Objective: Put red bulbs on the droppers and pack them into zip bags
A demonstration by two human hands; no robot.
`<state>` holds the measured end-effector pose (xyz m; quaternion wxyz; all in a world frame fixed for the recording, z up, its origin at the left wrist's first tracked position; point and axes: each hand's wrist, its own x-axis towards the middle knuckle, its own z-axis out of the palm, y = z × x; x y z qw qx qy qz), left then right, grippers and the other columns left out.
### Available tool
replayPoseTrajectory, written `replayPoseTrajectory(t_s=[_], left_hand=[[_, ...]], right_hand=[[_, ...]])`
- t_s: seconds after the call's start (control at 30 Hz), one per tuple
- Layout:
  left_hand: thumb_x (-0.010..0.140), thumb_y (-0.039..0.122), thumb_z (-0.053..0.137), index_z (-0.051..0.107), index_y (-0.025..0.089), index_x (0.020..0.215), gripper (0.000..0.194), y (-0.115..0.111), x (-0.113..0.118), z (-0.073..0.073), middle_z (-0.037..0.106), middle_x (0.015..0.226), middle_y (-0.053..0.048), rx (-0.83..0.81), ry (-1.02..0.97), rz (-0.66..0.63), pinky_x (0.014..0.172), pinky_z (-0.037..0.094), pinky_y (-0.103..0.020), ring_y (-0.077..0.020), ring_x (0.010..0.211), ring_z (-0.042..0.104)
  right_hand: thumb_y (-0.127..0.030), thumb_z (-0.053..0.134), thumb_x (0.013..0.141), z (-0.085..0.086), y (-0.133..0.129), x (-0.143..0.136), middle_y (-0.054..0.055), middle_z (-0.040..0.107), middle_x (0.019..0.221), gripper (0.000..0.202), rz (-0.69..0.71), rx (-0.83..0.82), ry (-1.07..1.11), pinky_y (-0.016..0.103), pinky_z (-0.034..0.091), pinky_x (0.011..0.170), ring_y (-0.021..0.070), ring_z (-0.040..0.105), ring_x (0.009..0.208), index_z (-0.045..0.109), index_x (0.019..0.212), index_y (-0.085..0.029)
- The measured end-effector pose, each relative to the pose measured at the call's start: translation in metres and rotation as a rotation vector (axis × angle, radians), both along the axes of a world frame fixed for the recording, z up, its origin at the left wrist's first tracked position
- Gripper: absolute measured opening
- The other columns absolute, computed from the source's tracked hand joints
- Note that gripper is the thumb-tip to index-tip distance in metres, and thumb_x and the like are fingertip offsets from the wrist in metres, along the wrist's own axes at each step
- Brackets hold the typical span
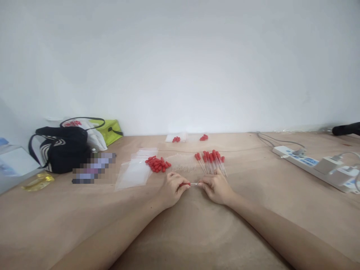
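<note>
My left hand [173, 190] pinches a red rubber bulb [185, 184]. From the bulb a thin clear glass tube [194, 184] runs level to my right hand [216, 187], whose fingers are closed on its other end. Just beyond my left hand lies a pile of loose red bulbs [158, 164]. Several bare glass tubes [181, 162] lie side by side behind the hands. Droppers with red bulbs fitted [214, 156] lie in a bunch beyond my right hand, bulbs toward the wall.
Clear plastic bags [135, 172] lie left of the pile. More red bulbs [176, 139] rest near the wall. A black bag [69, 150] and a green bag [111, 131] stand left, a power strip [306, 161] with cables right.
</note>
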<state>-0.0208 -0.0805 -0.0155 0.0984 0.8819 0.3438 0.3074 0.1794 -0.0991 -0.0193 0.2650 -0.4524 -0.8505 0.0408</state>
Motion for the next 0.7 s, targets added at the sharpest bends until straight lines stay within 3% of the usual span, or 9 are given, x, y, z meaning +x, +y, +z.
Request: replayPoseTrajectory(t_s=[0.23,0.7], left_hand=[[0.080,0.023,0.047,0.057,0.019,0.075,0.012,-0.001,-0.001,0.000,0.064,0.070,0.000,0.017,0.013,-0.073,0.080,0.033,-0.034,-0.0134,0.068,0.056],[0.081,0.026,0.043,0.055,0.019,0.076,0.015,-0.005,0.000,-0.004,0.061,0.069,-0.001,0.063,0.043,-0.051,0.081,0.032,-0.035,-0.0144,0.066,0.054]], right_hand=[[-0.027,0.040,0.083,-0.001,-0.003,-0.003,-0.002,0.063,0.066,0.024,0.029,-0.092,0.129,0.029,0.023,0.069,0.0108,0.052,0.060,0.059,0.070,-0.019],[-0.030,0.038,0.083,0.000,-0.004,-0.011,-0.002,0.063,0.062,0.031,0.022,-0.179,0.202,0.031,0.027,0.071,0.0112,0.052,0.057,0.059,0.064,-0.018]])
